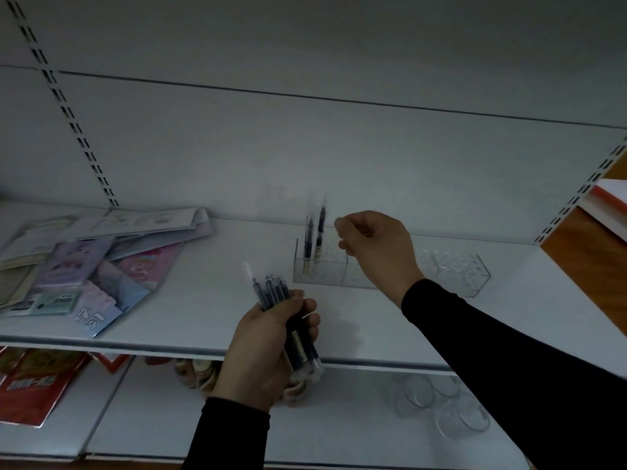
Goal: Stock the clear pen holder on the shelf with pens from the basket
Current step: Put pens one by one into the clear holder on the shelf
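Observation:
A long clear pen holder (454,269) stands on the white shelf (190,300), partly hidden behind my right wrist. A few dark pens (319,232) stand upright in its left end. My right hand (376,245) hovers just right of those pens, above the holder, with fingers curled, thumb and forefinger slightly apart and nothing visible between them. Lower down, in front of the shelf edge, my left hand (261,354) grips a bundle of several dark pens (274,290), tips pointing up. The basket is out of view.
Flat stationery packs (88,262) lie piled on the shelf's left part. On the lower shelf are a red packet (34,388), a jar of round pieces (196,374) and clear round tubs (441,405). Books on a wooden surface (607,208) sit at the right.

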Motion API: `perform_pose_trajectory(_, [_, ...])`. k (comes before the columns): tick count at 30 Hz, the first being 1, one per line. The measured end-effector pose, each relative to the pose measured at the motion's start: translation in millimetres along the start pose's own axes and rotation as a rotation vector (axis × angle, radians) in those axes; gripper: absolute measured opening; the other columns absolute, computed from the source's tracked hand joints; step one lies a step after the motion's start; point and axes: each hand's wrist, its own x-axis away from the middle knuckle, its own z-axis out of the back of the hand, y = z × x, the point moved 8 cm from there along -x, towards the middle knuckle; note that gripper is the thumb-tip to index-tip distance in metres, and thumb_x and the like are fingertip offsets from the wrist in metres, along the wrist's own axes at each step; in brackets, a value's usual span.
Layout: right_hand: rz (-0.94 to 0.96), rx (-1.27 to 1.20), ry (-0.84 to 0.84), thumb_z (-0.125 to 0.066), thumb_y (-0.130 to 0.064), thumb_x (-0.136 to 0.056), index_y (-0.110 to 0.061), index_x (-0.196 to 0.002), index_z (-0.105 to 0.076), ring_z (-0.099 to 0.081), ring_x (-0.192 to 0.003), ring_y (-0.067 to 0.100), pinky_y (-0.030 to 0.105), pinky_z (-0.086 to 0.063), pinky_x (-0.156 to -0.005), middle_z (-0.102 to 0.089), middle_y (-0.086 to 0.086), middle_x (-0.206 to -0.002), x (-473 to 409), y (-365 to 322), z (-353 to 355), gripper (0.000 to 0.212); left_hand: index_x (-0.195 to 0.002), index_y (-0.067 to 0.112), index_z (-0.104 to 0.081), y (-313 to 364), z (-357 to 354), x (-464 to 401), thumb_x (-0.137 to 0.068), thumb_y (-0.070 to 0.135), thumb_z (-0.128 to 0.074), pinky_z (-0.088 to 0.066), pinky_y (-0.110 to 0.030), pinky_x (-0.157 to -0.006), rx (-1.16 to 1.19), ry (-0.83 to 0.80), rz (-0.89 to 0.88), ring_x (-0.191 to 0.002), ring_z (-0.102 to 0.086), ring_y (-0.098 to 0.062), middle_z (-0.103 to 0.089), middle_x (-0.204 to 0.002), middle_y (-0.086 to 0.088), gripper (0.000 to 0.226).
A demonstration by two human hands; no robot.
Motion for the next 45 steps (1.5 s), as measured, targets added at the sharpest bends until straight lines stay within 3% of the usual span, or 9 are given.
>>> perform_pose_trajectory(4, [-0.092, 0.031, -0.199, -0.066, -0.039, -0.088, -0.021, -0.079, -0.072, -0.071, -0.076, 0.016, 0.042, -0.059, -0.081, -0.074, 0.001, -0.078, 23.2, 7.0, -12.8, 0.021, -0.104, -0.003, -0.060, -9.2, -12.9, 4.5, -0.093, 0.001, -0.052, -0.053, -0.025, -0.049, -0.042, -0.100, 0.051, -0.053, -0.062, -0.021, -0.069, -0.073, -0.014, 0.015])
perform_pose_trajectory(7, [-0.178, 0.073, -0.365, -0.064, -0.039, -0.091, -0.011, -0.084, -0.073, -0.068, -0.074, 0.013, 0.035, -0.059, -0.080, -0.074, 0.005, -0.083, 39.1, 12.7, -23.4, 0.030, -0.102, -0.003, -0.062, -12.3, -19.0, 6.8, -0.093, 0.002, -0.052, -0.054, -0.025, -0.050, -0.083, -0.128, 0.040, -0.055, -0.064, -0.021, -0.070, -0.076, -0.015, 0.014])
perform_pose_trajectory(10, [-0.243, 0.028, -0.514, -0.063, -0.034, -0.093, -0.012, -0.080, -0.071, -0.061, -0.064, 0.006, 0.022, -0.054, -0.069, -0.067, -0.002, -0.072, 53.0, 13.6, -32.0, 0.027, -0.103, -0.003, -0.064, -12.4, -21.5, 8.4, -0.093, 0.002, -0.053, -0.054, -0.025, -0.052, -0.122, -0.134, 0.019, -0.055, -0.064, -0.020, -0.071, -0.077, -0.015, 0.016])
perform_pose_trajectory(14, [-0.295, -0.073, -0.583, -0.061, -0.022, -0.094, -0.003, -0.089, -0.069, -0.054, -0.057, 0.007, 0.021, -0.052, -0.068, -0.058, -0.001, -0.067, 58.4, 14.1, -34.0, 0.021, -0.107, 0.000, -0.065, -14.0, -22.4, 8.4, -0.092, 0.002, -0.054, -0.055, -0.027, -0.053, -0.160, -0.142, 0.008, -0.059, -0.066, -0.021, -0.073, -0.086, -0.017, 0.019])
perform_pose_trajectory(22, [-0.443, -0.299, -0.384, -0.069, -0.022, -0.088, -0.012, -0.086, -0.068, -0.062, -0.070, 0.011, 0.021, -0.052, -0.066, -0.068, 0.001, -0.075, 42.5, 22.9, -21.4, 0.011, -0.100, -0.004, -0.063, -11.3, -18.9, 5.5, -0.094, 0.004, -0.053, -0.057, -0.028, -0.054, -0.134, -0.092, -0.027, -0.060, -0.067, -0.024, -0.072, -0.083, -0.019, 0.015])
perform_pose_trajectory(25, [-0.414, -0.448, -0.254, -0.068, -0.017, -0.089, -0.011, -0.084, -0.066, -0.060, -0.064, 0.009, 0.017, -0.053, -0.061, -0.068, 0.001, -0.072, 27.2, 11.8, -7.4, 0.008, -0.096, 0.001, -0.062, -7.4, -8.6, 3.3, -0.095, 0.005, -0.052, -0.057, -0.029, -0.058, -0.173, -0.014, -0.059, -0.062, -0.069, -0.023, -0.074, -0.081, -0.015, 0.011])
perform_pose_trajectory(28, [-0.330, -0.488, -0.169, -0.068, -0.014, -0.089, -0.011, -0.080, -0.067, -0.060, -0.068, 0.012, 0.018, -0.055, -0.065, -0.067, 0.003, -0.074, 10.9, -3.1, 5.1, 0.009, -0.099, 0.002, -0.061, -1.9, 1.4, 1.3, -0.095, 0.005, -0.052, -0.058, -0.029, -0.059, -0.143, 0.052, -0.092, -0.062, -0.070, -0.022, -0.073, -0.080, -0.014, 0.010])
perform_pose_trajectory(37, [0.018, -0.286, 0.031, -0.071, -0.016, -0.087, -0.014, -0.083, -0.072, -0.067, -0.073, 0.013, 0.024, -0.057, -0.075, -0.073, 0.004, -0.077, -25.6, -42.9, 25.4, 0.005, -0.106, -0.001, -0.060, 10.2, 13.6, -0.5, -0.095, 0.005, -0.050, -0.056, -0.025, -0.053, -0.043, 0.100, -0.140, -0.054, -0.065, -0.017, -0.067, -0.077, -0.014, 0.016])
perform_pose_trajectory(45, [0.090, -0.066, 0.039, -0.071, -0.022, -0.087, -0.016, -0.090, -0.072, -0.070, -0.079, 0.015, 0.031, -0.059, -0.082, -0.074, 0.002, -0.084, -30.5, -37.5, 9.4, 0.007, -0.105, -0.001, -0.061, 12.8, 17.1, -2.5, -0.095, 0.006, -0.051, -0.056, -0.026, -0.054, -0.019, 0.106, -0.142, -0.055, -0.065, -0.019, -0.067, -0.076, -0.013, 0.015])
